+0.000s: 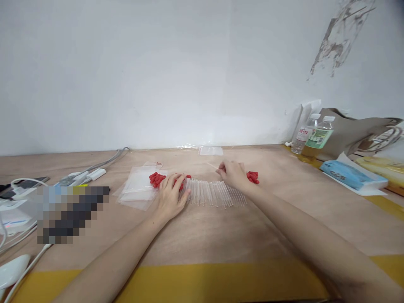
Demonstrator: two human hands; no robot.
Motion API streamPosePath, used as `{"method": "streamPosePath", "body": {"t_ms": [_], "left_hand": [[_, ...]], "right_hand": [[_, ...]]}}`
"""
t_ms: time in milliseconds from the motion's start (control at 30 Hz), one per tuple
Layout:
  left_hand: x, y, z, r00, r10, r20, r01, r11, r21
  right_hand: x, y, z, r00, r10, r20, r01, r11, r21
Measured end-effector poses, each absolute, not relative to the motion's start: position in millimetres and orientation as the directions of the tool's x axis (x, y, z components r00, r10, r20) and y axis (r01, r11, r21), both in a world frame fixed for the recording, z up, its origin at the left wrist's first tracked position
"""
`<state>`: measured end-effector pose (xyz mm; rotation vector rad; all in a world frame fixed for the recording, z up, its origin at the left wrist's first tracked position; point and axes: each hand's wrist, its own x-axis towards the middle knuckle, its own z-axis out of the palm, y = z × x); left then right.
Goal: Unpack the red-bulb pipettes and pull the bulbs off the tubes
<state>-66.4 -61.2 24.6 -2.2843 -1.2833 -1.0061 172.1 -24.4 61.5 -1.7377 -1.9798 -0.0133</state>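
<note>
A row of thin clear tubes (pixel 211 194) lies side by side on the table in front of me. My left hand (pixel 172 194) is palm down at the row's left end, fingers spread, over part of a pile of small red pieces (pixel 156 179). Above the right part of the row, my right hand (pixel 232 173) has thumb and fingers pinched together. A thin, pale, tube-like stick (pixel 212 166) extends leftward from that pinch. Beyond the right wrist is a second pile of red pieces (pixel 253 177). What exactly the red pieces are is too small to tell.
Clear plastic bags (pixel 137 185) lie left of my left hand, and a small clear packet (pixel 211 150) by the wall. Cables and a power strip (pixel 75 179) occupy the left. Bottles (pixel 317 139), a blue tissue pack (pixel 352 173) and a grey bag (pixel 350 130) stand right.
</note>
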Motion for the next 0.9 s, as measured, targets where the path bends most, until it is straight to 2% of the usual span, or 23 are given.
{"method": "streamPosePath", "body": {"t_ms": [33,100,233,333,533,733,800,900], "left_hand": [[-64,-64,24,0.358,0.599,0.717,0.83,-0.556,0.05],[-55,-71,23,0.419,0.574,0.704,0.79,-0.612,0.03],[-32,-87,18,0.582,0.504,0.639,0.691,-0.72,-0.061],[-21,-91,15,0.626,0.475,0.619,0.669,-0.735,-0.113],[-23,-88,14,0.647,0.459,0.608,0.652,-0.747,-0.129],[-30,-88,15,0.647,0.451,0.614,0.627,-0.774,-0.093],[-41,-84,15,0.598,0.48,0.641,0.662,-0.747,-0.058],[-59,-73,16,0.42,0.548,0.723,0.747,-0.661,0.067]], "right_hand": [[172,-37,57,-0.136,0.899,0.416,0.915,0.276,-0.295],[173,-60,43,-0.325,0.756,0.569,0.839,0.508,-0.195],[176,-92,13,-0.484,0.529,0.697,0.744,0.668,0.01],[175,-99,4,-0.504,0.439,0.744,0.709,0.702,0.066],[174,-95,5,-0.554,0.409,0.725,0.702,0.698,0.143],[179,-97,4,-0.553,0.439,0.708,0.707,0.696,0.121],[189,-96,5,-0.502,0.441,0.744,0.725,0.684,0.084],[205,-92,8,-0.387,0.462,0.798,0.771,0.637,0.005]]}}
